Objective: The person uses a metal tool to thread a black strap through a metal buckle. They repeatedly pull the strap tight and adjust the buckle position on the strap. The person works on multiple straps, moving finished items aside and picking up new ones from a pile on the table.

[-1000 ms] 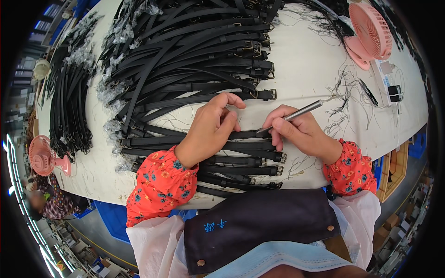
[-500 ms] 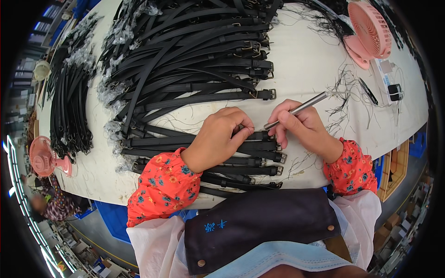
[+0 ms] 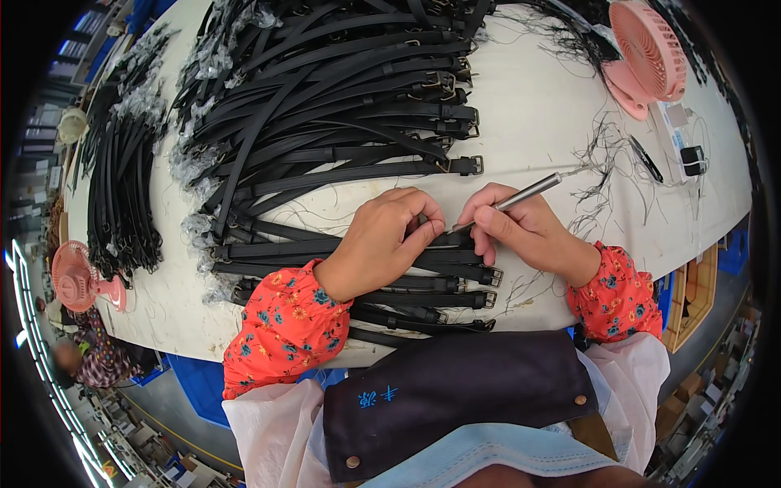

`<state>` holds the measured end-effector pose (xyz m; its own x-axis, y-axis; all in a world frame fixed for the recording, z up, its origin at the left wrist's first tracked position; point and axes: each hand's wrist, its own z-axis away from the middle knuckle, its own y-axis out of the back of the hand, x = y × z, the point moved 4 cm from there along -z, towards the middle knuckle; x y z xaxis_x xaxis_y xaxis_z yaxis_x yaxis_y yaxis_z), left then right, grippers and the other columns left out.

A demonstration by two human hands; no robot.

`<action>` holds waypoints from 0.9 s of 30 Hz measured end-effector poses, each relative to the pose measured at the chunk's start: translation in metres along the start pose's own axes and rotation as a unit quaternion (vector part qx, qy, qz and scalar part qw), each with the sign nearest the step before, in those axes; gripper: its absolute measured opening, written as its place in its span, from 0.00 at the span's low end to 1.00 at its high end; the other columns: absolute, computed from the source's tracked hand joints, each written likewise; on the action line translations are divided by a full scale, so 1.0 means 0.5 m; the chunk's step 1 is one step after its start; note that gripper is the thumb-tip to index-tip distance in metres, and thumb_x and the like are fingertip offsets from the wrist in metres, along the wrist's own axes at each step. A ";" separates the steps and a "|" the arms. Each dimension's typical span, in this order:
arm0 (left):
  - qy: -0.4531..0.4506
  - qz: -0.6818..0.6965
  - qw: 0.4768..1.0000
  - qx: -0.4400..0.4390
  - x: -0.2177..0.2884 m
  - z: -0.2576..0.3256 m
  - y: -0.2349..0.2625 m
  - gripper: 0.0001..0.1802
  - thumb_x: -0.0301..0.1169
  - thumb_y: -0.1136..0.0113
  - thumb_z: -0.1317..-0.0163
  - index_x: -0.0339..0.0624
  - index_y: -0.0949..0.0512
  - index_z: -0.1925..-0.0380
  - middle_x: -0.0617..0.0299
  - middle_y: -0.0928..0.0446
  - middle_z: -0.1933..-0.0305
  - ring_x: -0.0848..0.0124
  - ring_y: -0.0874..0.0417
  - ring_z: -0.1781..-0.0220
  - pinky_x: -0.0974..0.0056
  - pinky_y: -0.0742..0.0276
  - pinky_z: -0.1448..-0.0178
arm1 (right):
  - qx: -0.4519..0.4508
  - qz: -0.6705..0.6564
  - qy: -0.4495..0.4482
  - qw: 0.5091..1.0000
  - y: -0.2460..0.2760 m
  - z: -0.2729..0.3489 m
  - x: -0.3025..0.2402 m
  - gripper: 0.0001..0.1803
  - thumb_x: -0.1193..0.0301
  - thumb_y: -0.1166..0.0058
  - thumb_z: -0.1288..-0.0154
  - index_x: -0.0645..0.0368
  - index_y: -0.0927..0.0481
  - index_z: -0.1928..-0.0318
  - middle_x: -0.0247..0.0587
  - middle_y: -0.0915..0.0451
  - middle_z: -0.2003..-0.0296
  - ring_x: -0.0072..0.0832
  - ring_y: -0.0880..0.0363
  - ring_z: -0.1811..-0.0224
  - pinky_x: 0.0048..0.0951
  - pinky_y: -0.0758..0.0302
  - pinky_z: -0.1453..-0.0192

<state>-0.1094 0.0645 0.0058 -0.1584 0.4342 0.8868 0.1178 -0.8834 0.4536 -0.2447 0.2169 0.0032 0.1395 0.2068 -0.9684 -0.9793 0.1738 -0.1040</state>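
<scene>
My left hand [image 3: 381,240] hovers over the near black belts, thumb and fingertips pinched together; whatever lies between them is too small to make out. Close to its right, my right hand [image 3: 521,228] grips a slim silver pen-shaped tool [image 3: 530,191] that slants down to the left. The tool's tip reaches almost to the left fingertips; whether they touch cannot be seen. Beneath both hands lie several black belts [image 3: 317,246] with metal buckles at their right ends. The left hand and sleeve cover part of them.
A large pile of black buckled belts [image 3: 325,106] spreads behind, with another bundle [image 3: 126,187] at left. Pink fans stand at far right [image 3: 647,57] and left [image 3: 75,276]. Loose black threads [image 3: 598,163], a black pen-like item [image 3: 646,159] and a power strip [image 3: 675,134] lie at right.
My right hand has moved a little left and down, bringing the tool's tip up to the left fingertips. My left hand has barely shifted.
</scene>
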 end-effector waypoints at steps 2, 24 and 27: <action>-0.009 0.001 1.000 0.007 -0.001 0.000 -0.001 0.05 0.26 0.37 0.33 0.34 0.19 0.62 0.56 0.21 0.65 0.65 0.19 0.65 0.62 0.24 0.60 | 0.000 -0.003 0.001 1.000 0.000 0.000 0.001 0.19 0.58 0.53 0.17 0.62 0.20 0.52 0.32 0.21 0.72 0.17 0.19 0.73 0.19 0.23 0.69; 0.016 0.017 1.000 0.007 0.000 0.001 0.002 0.05 0.26 0.40 0.29 0.35 0.20 0.61 0.61 0.21 0.66 0.73 0.22 0.66 0.66 0.26 0.61 | 0.004 -0.002 -0.001 1.000 0.000 -0.003 0.006 0.19 0.58 0.53 0.17 0.62 0.20 0.52 0.32 0.20 0.73 0.17 0.20 0.74 0.19 0.24 0.70; 0.019 0.067 0.996 0.052 -0.013 -0.001 0.001 0.04 0.26 0.42 0.27 0.36 0.21 0.61 0.65 0.22 0.66 0.79 0.25 0.68 0.69 0.28 0.63 | 0.001 -0.003 -0.001 1.000 -0.001 -0.003 0.003 0.19 0.58 0.53 0.17 0.62 0.20 0.51 0.32 0.20 0.73 0.17 0.20 0.74 0.19 0.24 0.70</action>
<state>-0.1086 0.0614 0.0001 -0.1716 0.3050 0.9367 0.2417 -0.9088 0.3402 -0.2443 0.2159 0.0016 0.1449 0.2070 -0.9676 -0.9782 0.1771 -0.1086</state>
